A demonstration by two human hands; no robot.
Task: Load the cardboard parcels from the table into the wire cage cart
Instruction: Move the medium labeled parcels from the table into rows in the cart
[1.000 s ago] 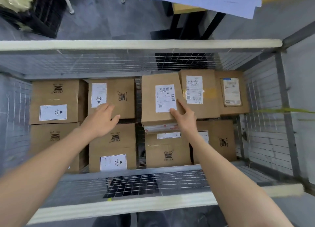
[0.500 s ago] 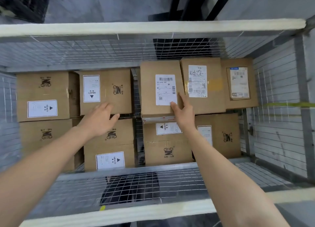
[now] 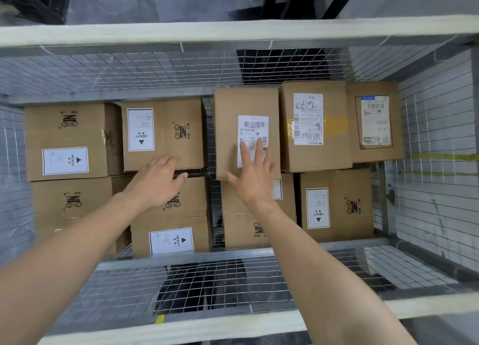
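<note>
head view: open hands over parcels in the cage

the wire cage cart [image 3: 233,32] is seen from above, its mesh walls closing round a floor packed with brown cardboard parcels in two rows. the right hand [image 3: 255,181] is open, its fingers straight and spread. two fingertips [image 3: 243,147] lie on the white barcode label of the middle parcel [image 3: 246,103] in the far row. this parcel's near end covers the far edge of a near-row parcel [image 3: 241,215].

the left hand [image 3: 158,181] is open too, fingers relaxed and close together, over the near edge of the heavy-label parcel [image 3: 168,113]. whether it touches the cardboard cannot be told. a narrow gap [image 3: 209,137] showing mesh runs between these two parcels.

just right of the middle parcel stands a handwritten-label parcel [image 3: 334,103], with a corner parcel [image 3: 375,121] beyond it against the right wall. two more heavy-marked parcels [image 3: 70,137] fill the left side.
</note>
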